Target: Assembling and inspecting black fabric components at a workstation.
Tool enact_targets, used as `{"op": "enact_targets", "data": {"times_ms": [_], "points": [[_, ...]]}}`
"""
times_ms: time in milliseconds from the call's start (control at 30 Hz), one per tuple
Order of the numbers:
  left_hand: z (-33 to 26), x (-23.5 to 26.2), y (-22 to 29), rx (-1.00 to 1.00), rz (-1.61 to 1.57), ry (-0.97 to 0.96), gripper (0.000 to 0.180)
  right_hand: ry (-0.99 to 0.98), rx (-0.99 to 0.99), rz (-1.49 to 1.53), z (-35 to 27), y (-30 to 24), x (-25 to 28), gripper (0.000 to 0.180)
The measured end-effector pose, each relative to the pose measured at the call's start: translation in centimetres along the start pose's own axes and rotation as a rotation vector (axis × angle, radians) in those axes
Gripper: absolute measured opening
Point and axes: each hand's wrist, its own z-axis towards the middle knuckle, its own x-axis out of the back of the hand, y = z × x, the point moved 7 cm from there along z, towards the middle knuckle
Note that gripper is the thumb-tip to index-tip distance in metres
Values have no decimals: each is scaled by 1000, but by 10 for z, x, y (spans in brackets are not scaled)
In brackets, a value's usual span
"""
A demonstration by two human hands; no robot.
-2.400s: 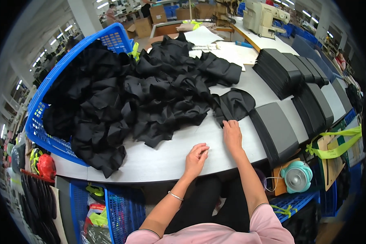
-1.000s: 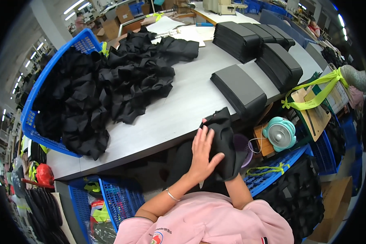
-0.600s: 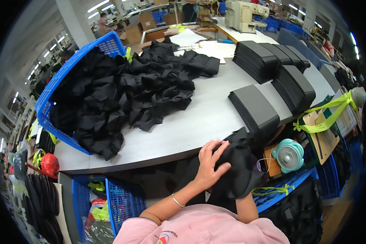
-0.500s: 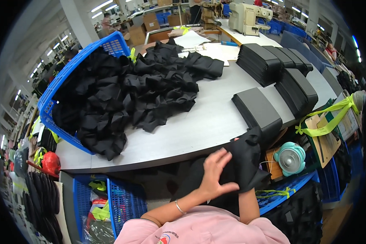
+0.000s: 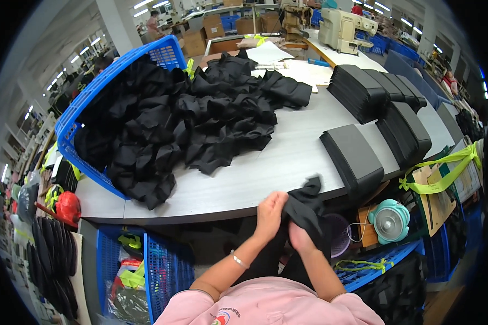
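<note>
A crumpled black fabric piece (image 5: 305,208) is held up in front of my body, just off the table's near edge. My left hand (image 5: 271,213), with a bracelet at its wrist, is closed on the left edge of this fabric. Lower and to the right, my right hand (image 5: 300,236) reaches up into the same fabric; the folds cover its fingers. Beyond both hands, a big heap of loose black fabric pieces (image 5: 200,119) spills over the table from a tipped blue basket (image 5: 87,86).
Neat stacks of flat black pieces (image 5: 352,154) line the right of the pale table (image 5: 244,187). A turquoise fan (image 5: 390,221) and a purple bin (image 5: 339,235) sit below them. Blue crates (image 5: 171,271) stand at lower left; a sewing machine (image 5: 344,31) is at the back.
My left hand has gone from open and spread to closed on the fabric. The fabric has come down and left, bunched up, with my right hand lower inside its folds.
</note>
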Motion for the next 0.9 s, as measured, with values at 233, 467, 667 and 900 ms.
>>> {"op": "enact_targets", "data": {"times_ms": [233, 467, 667, 900], "points": [[100, 97, -13, -23, -207, 238, 28, -529, -368, -104, -106, -13, -27, 63], [15, 38, 38, 37, 33, -207, 24, -13, -14, -450, -71, -35, 57, 66], [-49, -12, 59, -73, -111, -415, 23, 29, -76, -657, -63, -66, 16, 39], [-64, 46, 6, 291, -453, -212, 19, 72, 307, -1025, -93, -102, -10, 17]]}}
